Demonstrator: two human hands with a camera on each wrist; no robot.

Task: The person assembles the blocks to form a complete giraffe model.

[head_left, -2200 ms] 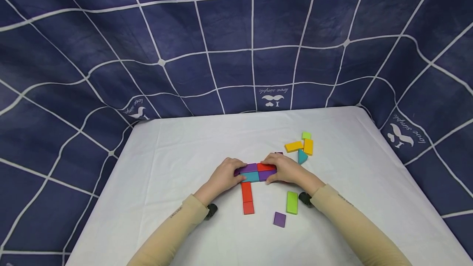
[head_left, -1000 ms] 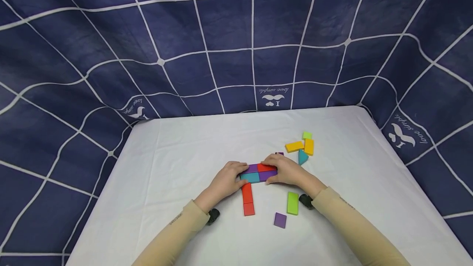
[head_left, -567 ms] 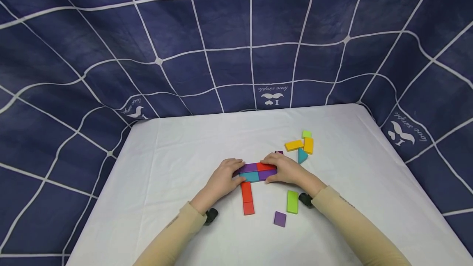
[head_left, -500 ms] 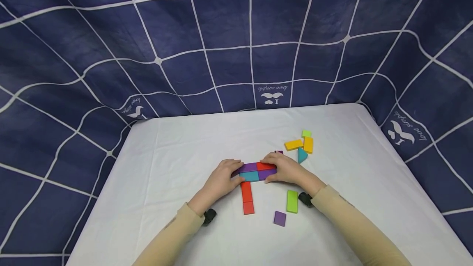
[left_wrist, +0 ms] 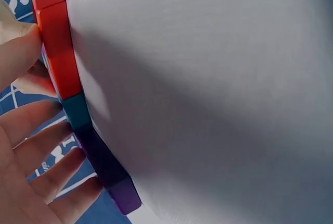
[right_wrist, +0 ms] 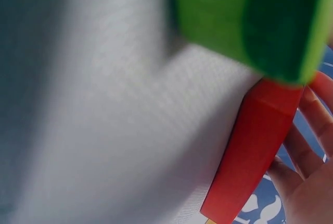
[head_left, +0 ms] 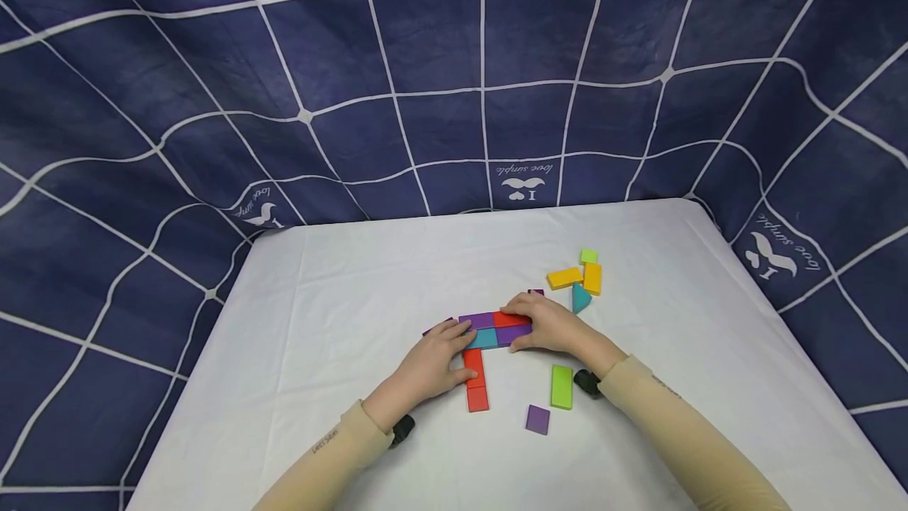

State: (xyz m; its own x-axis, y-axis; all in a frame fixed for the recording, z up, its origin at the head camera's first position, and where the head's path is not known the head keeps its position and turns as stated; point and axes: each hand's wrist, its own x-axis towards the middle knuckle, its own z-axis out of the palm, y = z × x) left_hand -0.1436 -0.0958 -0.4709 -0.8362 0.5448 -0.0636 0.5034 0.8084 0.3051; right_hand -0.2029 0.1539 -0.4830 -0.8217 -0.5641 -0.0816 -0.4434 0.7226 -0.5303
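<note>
Flat coloured blocks form a two-row strip mid-table: purple (head_left: 476, 321) and red (head_left: 511, 319) behind, teal (head_left: 485, 338) and purple (head_left: 514, 335) in front. My left hand (head_left: 429, 365) has its fingertips at the teal block and its thumb on a red bar (head_left: 472, 359), which runs toward me to a smaller red block (head_left: 478, 399). Past its fingers, a dark purple block (head_left: 448, 322) shows partly. My right hand (head_left: 553, 327) holds the strip's right end, thumb in front and fingers behind; its palm hides that end. In the right wrist view, a red block (right_wrist: 250, 146) lies beside its fingers.
Near my right sleeve lie a lime green block (head_left: 561, 387) and a purple square (head_left: 537, 419). Further back right are yellow blocks (head_left: 564, 278), a teal triangle (head_left: 581, 299), a lime square (head_left: 589, 256) and a dark purple piece (head_left: 536, 292). A blue curtain (head_left: 426, 132) surrounds the table.
My left hand has left the strip's left end and shifted toward me, its thumb now on the red bar. A dark purple block now shows beyond its fingers. My right hand stays put.
</note>
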